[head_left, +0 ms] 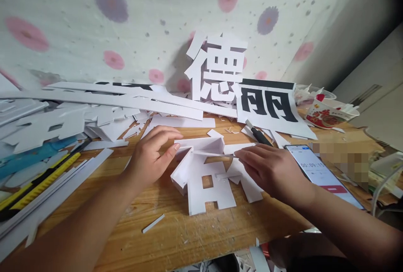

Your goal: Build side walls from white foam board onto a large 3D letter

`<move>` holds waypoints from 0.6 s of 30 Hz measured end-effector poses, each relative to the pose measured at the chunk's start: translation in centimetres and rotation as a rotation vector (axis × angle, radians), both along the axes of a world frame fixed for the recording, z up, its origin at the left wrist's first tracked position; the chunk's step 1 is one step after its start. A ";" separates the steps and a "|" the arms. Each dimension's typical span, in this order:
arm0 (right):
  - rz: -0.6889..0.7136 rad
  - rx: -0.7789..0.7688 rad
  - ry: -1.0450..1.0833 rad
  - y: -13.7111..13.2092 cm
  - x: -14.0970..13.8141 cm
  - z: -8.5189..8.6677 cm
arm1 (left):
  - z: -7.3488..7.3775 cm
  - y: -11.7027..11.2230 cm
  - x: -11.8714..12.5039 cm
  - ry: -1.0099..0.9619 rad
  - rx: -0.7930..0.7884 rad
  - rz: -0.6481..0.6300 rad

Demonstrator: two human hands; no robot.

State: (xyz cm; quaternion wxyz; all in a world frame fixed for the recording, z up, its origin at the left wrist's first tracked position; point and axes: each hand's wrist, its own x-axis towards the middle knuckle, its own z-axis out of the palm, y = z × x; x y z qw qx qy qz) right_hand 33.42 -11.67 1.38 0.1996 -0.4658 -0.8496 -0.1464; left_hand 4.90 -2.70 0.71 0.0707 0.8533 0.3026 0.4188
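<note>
A partly walled white foam-board character [201, 196] lies on the table between my hands. Upright strips stand along its upper and left edges, and its face has cut-out openings. My left hand [155, 152] has its thumb and forefinger curled round the upper left end of this piece. From the pinched fingers of my right hand [267, 167], a thin white strip [209, 154] reaches left across the character's top. A dark-handled utility knife [260, 134] sticks out behind the right hand; whether that hand also grips it is hidden.
A finished white character [217, 64] stands against the flowered curtain, beside a printed black character sheet [267, 104]. Foam-board scraps [63, 123] and a yellow-black cutter [40, 184] lie left. At right are a phone [324, 175] and a paper bowl [330, 112].
</note>
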 end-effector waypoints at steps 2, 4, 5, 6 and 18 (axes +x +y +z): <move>0.019 0.002 -0.044 0.3 -0.4 0.2 | 0.0 0.1 -0.2 -0.004 0.011 0.006; 0.042 -0.019 -0.064 0.2 -0.1 0.7 | -0.1 0.2 -0.3 -0.001 0.021 0.005; 0.056 -0.033 -0.055 0.1 0.3 1.0 | -0.1 0.1 -0.3 0.000 0.024 0.001; 0.070 -0.053 -0.030 0.0 0.9 1.3 | -0.1 0.1 -0.3 0.000 0.027 -0.004; -0.002 -0.025 0.090 -0.2 0.3 -0.7 | 0.3 -0.3 0.3 0.029 0.044 -0.011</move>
